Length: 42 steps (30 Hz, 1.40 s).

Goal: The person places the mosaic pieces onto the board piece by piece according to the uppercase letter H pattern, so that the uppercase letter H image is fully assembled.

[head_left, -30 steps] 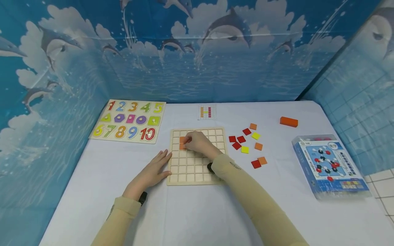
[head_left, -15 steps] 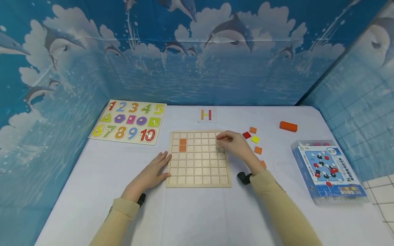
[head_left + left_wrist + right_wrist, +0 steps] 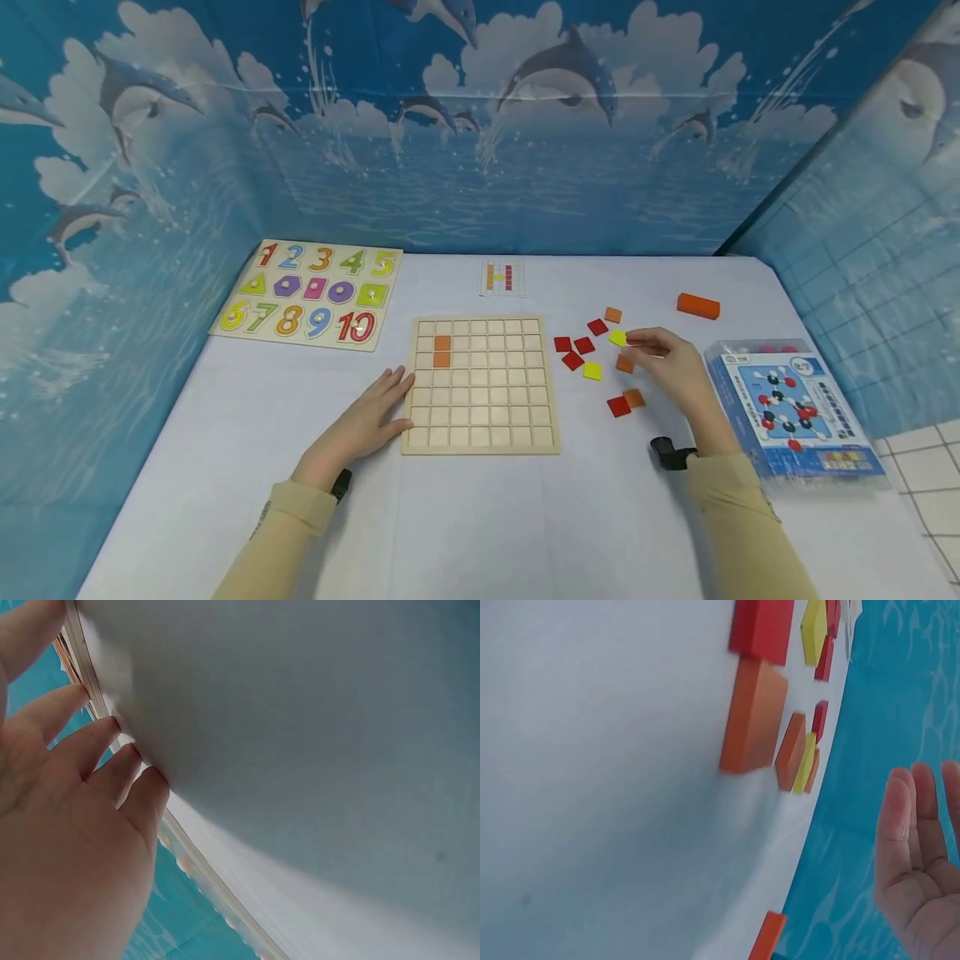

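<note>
A wooden grid board (image 3: 480, 400) lies in the middle of the table, two orange square tiles (image 3: 442, 351) set one above the other in its upper left cells. My left hand (image 3: 365, 425) lies flat with fingertips at the board's left edge; the left wrist view also shows those fingertips (image 3: 154, 784) along an edge. To the right, my right hand (image 3: 667, 362) hovers beside a yellow tile (image 3: 617, 337) and an orange tile (image 3: 624, 363), fingers extended and nothing held. In the right wrist view the fingers (image 3: 896, 814) stand apart from the tiles.
Several loose red tiles (image 3: 583, 345) and another yellow tile (image 3: 592, 372) are scattered right of the board. Behind it lies a small pattern card (image 3: 502, 278). A number puzzle (image 3: 306, 296) sits at left, an orange block (image 3: 698, 306) and a boxed molecule set (image 3: 795, 412) at right.
My right hand has left the two orange tiles on the board and moved right to the loose tiles, uncovering the grid. My left hand stays at the board's edge.
</note>
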Available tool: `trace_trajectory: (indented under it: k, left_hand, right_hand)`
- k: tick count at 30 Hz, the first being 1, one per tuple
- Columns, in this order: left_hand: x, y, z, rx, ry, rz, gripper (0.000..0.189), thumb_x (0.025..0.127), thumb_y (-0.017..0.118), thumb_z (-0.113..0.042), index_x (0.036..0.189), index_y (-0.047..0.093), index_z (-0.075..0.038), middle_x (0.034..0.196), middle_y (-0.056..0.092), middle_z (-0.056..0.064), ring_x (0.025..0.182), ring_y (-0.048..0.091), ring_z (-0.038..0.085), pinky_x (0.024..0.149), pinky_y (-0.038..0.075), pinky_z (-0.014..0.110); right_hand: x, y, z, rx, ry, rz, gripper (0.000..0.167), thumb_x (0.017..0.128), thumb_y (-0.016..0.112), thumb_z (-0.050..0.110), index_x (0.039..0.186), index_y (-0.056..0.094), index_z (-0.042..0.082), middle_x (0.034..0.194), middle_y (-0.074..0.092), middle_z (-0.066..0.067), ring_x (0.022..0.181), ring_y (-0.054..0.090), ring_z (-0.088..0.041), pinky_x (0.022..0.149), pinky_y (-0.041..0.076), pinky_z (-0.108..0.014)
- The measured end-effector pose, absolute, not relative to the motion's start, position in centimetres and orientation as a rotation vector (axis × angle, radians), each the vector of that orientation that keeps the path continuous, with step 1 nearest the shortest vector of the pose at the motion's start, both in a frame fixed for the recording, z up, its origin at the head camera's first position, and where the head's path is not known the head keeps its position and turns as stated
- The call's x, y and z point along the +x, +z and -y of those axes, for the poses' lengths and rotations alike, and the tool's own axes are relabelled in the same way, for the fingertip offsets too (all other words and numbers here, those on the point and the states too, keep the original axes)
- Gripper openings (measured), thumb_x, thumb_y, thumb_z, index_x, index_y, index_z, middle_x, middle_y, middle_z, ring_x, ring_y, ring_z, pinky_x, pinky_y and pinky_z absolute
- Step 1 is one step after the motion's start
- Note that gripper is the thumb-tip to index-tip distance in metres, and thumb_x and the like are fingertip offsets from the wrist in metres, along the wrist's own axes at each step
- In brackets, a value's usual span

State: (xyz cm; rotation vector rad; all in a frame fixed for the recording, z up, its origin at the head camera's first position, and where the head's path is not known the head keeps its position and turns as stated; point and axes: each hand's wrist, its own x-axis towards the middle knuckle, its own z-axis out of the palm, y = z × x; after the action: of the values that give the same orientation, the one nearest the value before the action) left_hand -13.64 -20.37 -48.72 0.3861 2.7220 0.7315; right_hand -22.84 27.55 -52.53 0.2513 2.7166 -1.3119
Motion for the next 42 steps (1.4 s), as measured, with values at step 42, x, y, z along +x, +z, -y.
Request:
trace_trajectory:
  k: [42]
  left_hand:
    - [-13.5,-48.6,20.2,0.387,0.71,-2.727,0.073,0.095,0.066,-0.027,0.155,0.029,-0.01,0.164,0.02,0.016,0.152,0.012,0.038,0.121,0.021,0.058]
  right_hand:
    - [-21.0,-47.5,-24.0,0.188,-0.767,-2.756,0.033,0.096,0.063,0.016,0.124,0.059,-0.003,0.125,0.047,-0.025,0.11,0.044,-0.039,0.097,0.051,-0.051]
